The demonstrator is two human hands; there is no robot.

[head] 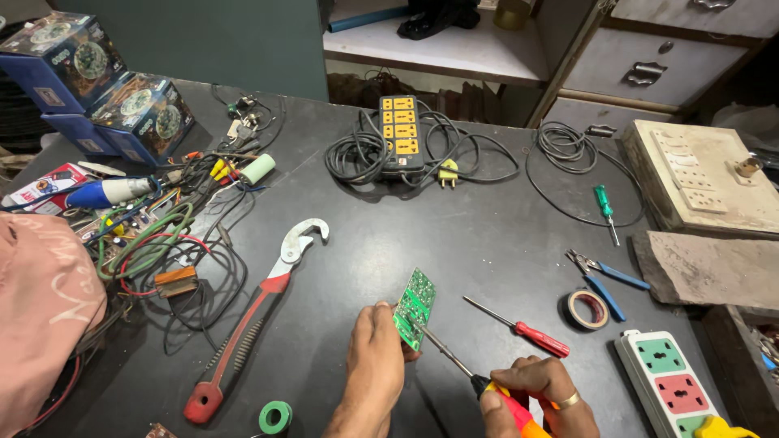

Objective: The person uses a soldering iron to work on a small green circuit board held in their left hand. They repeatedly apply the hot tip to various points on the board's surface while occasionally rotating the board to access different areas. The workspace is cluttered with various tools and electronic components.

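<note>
Hands meet low in the head view, over a dark worktable (487, 243). The left hand (375, 357) pinches a small green circuit board (415, 307) by its lower edge, holding it upright and tilted just above the tabletop, near the table's front and middle. The right hand (540, 393), with a ring on one finger, is clenched around the red-and-yellow handle of a soldering iron (454, 361), whose thin metal shaft runs up and to the left until its tip touches the lower part of the board. Just beyond the right hand lies a red-handled screwdriver (519, 328), apart from both hands. Farther right sit a roll of tape (587, 309) and blue-handled pliers (604, 276), and at the lower right corner a white socket strip (669, 381) with green and red outlets. Left of the hands, a long red-handled wrench (251, 316) lies diagonally, with a small green tape roll (275, 417) near its lower end. A tangle of coloured wires (154, 243) covers the left side of the table, beside blue boxes (105, 89). At the back lie a black and yellow power strip (400, 134) on coiled black cable and a green-handled screwdriver (604, 207).
</note>
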